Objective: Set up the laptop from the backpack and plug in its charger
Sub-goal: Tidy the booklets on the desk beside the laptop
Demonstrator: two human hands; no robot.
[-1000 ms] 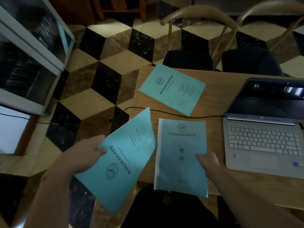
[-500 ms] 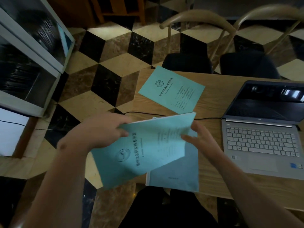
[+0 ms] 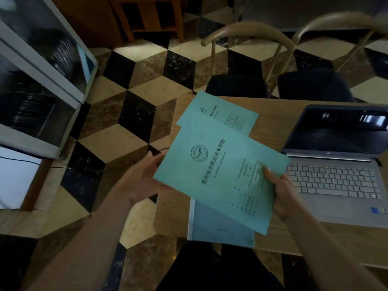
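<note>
A silver laptop [image 3: 336, 181] stands on the wooden table [image 3: 270, 112] at the right, lid up, screen dark. A thin black cable [image 3: 161, 149] runs from the table's left edge down to the floor. I hold a teal booklet [image 3: 218, 175] in the air over the table. My right hand [image 3: 283, 196] grips its lower right corner, thumb on top. My left hand [image 3: 140, 179] supports its left edge from below. Under it lies a bound teal folder [image 3: 218, 227] at the table's near edge. Another teal booklet [image 3: 228, 114] lies farther back.
Two wooden chairs with dark seats [image 3: 237, 85] [image 3: 315, 85] stand behind the table. A white glass-fronted cabinet [image 3: 42, 80] is at the left on the tiled floor. My dark-clothed lap [image 3: 216, 269] is below the table edge.
The held booklet has swung from my left side to over the table, above the bound folder. My right hand left the folder and took the booklet's right corner.
</note>
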